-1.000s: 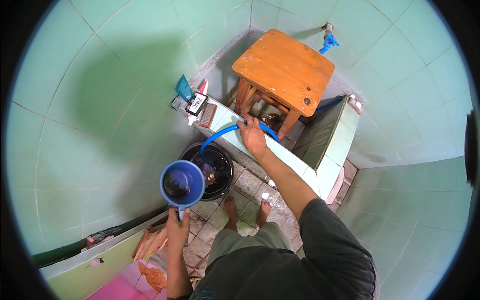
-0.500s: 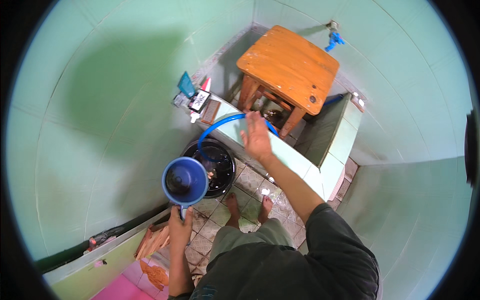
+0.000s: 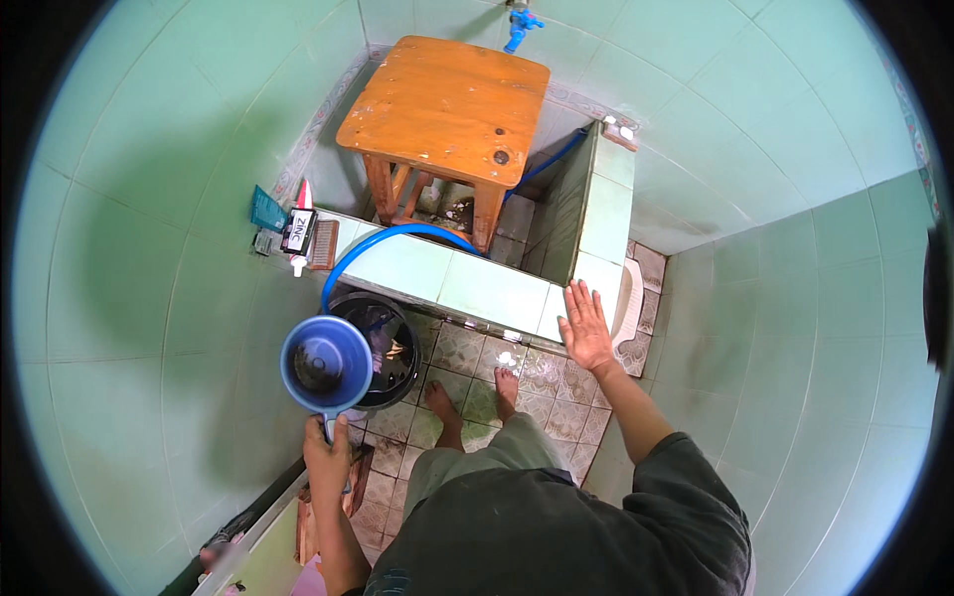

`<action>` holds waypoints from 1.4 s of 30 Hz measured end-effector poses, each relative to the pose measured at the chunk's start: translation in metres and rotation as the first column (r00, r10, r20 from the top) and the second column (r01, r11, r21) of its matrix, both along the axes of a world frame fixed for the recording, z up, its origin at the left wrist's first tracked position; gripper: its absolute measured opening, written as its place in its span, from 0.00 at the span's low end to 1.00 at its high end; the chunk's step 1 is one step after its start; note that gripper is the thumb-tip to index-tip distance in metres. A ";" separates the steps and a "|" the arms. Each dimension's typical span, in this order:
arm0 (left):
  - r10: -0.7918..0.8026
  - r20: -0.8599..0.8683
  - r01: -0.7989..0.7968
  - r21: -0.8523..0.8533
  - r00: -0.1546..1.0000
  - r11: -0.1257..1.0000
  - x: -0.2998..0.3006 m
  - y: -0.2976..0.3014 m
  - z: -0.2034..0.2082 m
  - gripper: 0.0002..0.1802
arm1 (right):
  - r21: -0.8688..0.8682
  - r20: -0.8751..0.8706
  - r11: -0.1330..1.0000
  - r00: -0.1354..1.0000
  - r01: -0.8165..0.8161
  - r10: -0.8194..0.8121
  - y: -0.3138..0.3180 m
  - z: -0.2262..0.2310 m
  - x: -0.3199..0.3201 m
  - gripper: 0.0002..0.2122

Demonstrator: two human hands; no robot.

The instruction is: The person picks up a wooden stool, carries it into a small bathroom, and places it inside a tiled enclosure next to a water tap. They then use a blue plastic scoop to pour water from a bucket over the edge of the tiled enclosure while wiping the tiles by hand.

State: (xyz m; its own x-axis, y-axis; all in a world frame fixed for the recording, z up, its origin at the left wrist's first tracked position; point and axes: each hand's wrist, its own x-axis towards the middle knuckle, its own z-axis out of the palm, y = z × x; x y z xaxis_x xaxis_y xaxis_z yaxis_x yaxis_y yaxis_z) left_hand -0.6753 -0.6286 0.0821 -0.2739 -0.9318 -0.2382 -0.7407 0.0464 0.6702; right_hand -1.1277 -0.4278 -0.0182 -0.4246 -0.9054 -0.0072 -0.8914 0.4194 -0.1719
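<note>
A blue plastic water dipper (image 3: 356,370) is held by its handle in my left hand (image 3: 326,462), whose fingers are closed round it. Something dark shows in the bottom of its cup, too unclear to name. Just behind the dipper, and partly hidden by it, stands a black bucket (image 3: 409,385) with dark contents. A blue hose (image 3: 348,261) arches over the tiled tub wall (image 3: 497,294) and down to the bucket. My right hand (image 3: 590,336) is open, fingers stretched out, at the near right corner of that wall. Whether it touches the tiles I cannot tell.
A wooden stool (image 3: 447,104) stands inside the tub. A comb (image 3: 323,245), a teal tube (image 3: 267,210) and a small dark box crowd the wall's left end. A blue tap (image 3: 521,30) juts from the back wall. Right of the tub is a white fixture (image 3: 628,308).
My right hand has moved right along the tub wall, from beside the hose to the corner. The dipper stays in my left hand. The whole view has swung to the right.
</note>
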 end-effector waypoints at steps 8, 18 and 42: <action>-0.010 -0.131 0.026 0.120 0.991 0.992 -0.020 -0.001 0.051 0.16 | -0.195 -0.115 0.844 0.843 0.499 -0.525 0.127 -0.090 -0.095 0.28; 0.048 -0.115 -0.033 0.127 0.992 0.991 -0.006 0.004 0.053 0.19 | -0.249 -0.027 0.945 0.974 0.213 -0.227 -0.077 -0.026 0.038 0.29; 0.362 0.101 -0.361 0.508 0.927 0.782 0.104 0.010 -0.179 0.19 | -0.010 -0.152 0.937 0.926 0.348 -0.345 0.002 -0.038 -0.029 0.28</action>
State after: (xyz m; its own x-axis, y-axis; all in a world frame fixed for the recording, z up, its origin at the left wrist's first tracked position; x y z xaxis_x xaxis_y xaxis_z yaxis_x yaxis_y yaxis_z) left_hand -0.5717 -0.6190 -0.0964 0.0571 -0.7074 -0.7045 -0.6327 -0.5715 0.5225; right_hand -1.1565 -0.4263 -0.0558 -0.7093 -0.7018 0.0661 -0.7046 0.7085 -0.0387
